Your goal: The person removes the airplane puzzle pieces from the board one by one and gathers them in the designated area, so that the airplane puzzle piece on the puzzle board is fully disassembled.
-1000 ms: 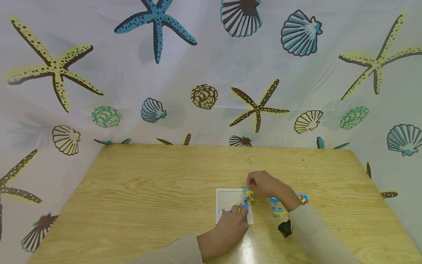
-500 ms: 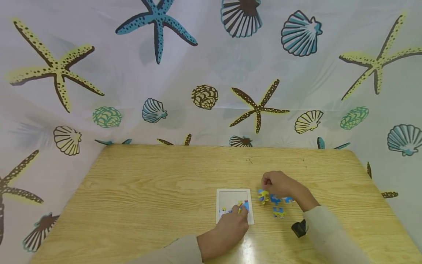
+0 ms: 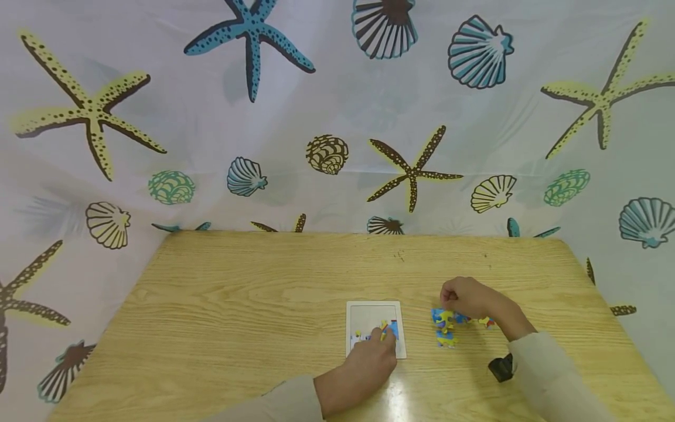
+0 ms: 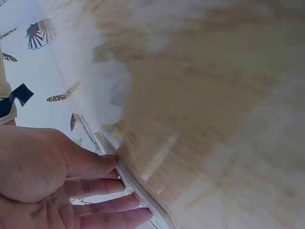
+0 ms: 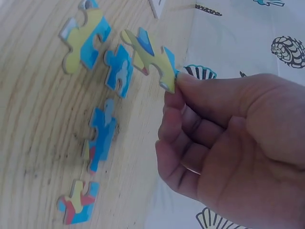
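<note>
Left hand [image 3: 364,366] rests extended on tray [image 3: 348,319]; right hand [image 5: 233,143] pinches puzzle piece [image 5: 159,61] beside loose pieces [image 5: 101,136]. Apparent step: sorting; next, likely, controlled set-down.

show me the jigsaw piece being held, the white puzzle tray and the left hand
Held jigsaw piece [image 5: 159,61]: right wrist view, on its yellow middle.
White puzzle tray [image 3: 370,316]: head view, on its bare inner floor.
Left hand [image 3: 364,364]: head view, on the back of the hand.

Can count two hands [image 3: 361,366] [image 3: 471,296], one tray [image 3: 350,328] and one table [image 3: 237,293]. Outside this tray, can count five puzzle pieces [image 5: 155,57].
</note>
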`<control>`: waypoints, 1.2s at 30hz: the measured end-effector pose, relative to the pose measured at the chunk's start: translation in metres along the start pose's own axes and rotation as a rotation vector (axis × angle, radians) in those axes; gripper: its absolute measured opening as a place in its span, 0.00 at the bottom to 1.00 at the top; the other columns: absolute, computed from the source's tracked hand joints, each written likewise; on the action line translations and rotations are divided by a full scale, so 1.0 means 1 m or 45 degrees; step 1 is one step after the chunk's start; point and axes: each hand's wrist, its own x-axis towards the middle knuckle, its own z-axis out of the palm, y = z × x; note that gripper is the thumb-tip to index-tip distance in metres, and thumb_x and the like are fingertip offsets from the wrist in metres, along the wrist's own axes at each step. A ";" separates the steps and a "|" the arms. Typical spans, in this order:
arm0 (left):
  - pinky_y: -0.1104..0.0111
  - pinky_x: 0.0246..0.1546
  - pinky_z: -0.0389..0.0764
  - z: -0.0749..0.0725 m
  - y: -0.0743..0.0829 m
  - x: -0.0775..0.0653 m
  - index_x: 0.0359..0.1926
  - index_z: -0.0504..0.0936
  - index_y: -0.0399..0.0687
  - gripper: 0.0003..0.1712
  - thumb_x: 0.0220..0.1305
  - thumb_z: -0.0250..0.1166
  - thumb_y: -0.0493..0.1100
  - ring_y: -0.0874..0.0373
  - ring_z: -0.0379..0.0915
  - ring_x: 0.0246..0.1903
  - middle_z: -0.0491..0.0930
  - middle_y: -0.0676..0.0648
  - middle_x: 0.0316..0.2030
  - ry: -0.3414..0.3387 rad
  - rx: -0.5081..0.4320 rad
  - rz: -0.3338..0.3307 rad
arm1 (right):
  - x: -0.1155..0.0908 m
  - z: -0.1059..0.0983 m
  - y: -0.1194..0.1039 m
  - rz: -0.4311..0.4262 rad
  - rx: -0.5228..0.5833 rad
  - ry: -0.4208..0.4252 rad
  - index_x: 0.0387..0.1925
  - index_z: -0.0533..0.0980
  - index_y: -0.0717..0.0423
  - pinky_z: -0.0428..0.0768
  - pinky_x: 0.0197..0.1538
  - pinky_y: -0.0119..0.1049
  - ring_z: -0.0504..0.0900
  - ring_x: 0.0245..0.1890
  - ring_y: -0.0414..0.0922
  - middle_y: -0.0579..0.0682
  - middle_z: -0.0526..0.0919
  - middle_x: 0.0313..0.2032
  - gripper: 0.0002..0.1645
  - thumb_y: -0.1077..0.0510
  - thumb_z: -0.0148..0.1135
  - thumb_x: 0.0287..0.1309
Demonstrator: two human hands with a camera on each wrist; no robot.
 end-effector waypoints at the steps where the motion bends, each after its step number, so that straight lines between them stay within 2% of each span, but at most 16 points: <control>1: 0.78 0.13 0.75 0.000 0.000 0.000 0.49 0.84 0.49 0.14 0.64 0.61 0.45 0.59 0.75 0.43 0.77 0.51 0.51 0.000 0.001 0.001 | -0.001 -0.001 0.001 -0.002 -0.007 -0.003 0.32 0.76 0.59 0.70 0.28 0.32 0.68 0.21 0.39 0.47 0.74 0.25 0.05 0.65 0.53 0.62; 6: 0.79 0.13 0.74 -0.002 -0.001 0.000 0.49 0.83 0.49 0.14 0.64 0.62 0.45 0.60 0.74 0.41 0.77 0.52 0.52 -0.005 -0.007 0.002 | -0.007 -0.005 0.007 -0.022 -0.029 -0.041 0.31 0.76 0.60 0.70 0.29 0.32 0.68 0.23 0.39 0.46 0.74 0.25 0.06 0.65 0.54 0.61; 12: 0.80 0.15 0.76 -0.004 -0.003 0.001 0.52 0.81 0.49 0.17 0.63 0.63 0.46 0.59 0.75 0.44 0.76 0.52 0.53 -0.044 -0.011 0.033 | -0.015 -0.006 0.015 0.048 0.034 -0.111 0.30 0.76 0.59 0.70 0.26 0.31 0.68 0.22 0.40 0.47 0.74 0.25 0.07 0.65 0.53 0.63; 17: 0.82 0.16 0.75 -0.003 -0.004 0.000 0.54 0.80 0.48 0.19 0.62 0.64 0.45 0.59 0.75 0.44 0.76 0.51 0.53 -0.043 -0.001 0.049 | -0.019 -0.005 0.019 0.071 0.068 -0.134 0.30 0.75 0.60 0.69 0.26 0.32 0.67 0.21 0.41 0.49 0.73 0.24 0.07 0.65 0.53 0.63; 25: 0.82 0.22 0.79 -0.006 -0.005 0.000 0.53 0.80 0.49 0.19 0.62 0.64 0.47 0.57 0.76 0.50 0.75 0.50 0.57 -0.088 0.029 0.079 | -0.021 0.002 0.026 0.092 0.072 -0.126 0.28 0.76 0.59 0.68 0.26 0.32 0.66 0.21 0.40 0.47 0.74 0.23 0.07 0.67 0.54 0.60; 36: 0.83 0.21 0.77 -0.007 -0.005 0.000 0.53 0.81 0.51 0.19 0.62 0.64 0.47 0.58 0.75 0.49 0.75 0.51 0.56 -0.099 0.020 0.079 | -0.023 0.006 0.030 0.047 0.044 -0.058 0.26 0.78 0.58 0.70 0.26 0.32 0.68 0.21 0.40 0.46 0.77 0.23 0.06 0.67 0.59 0.57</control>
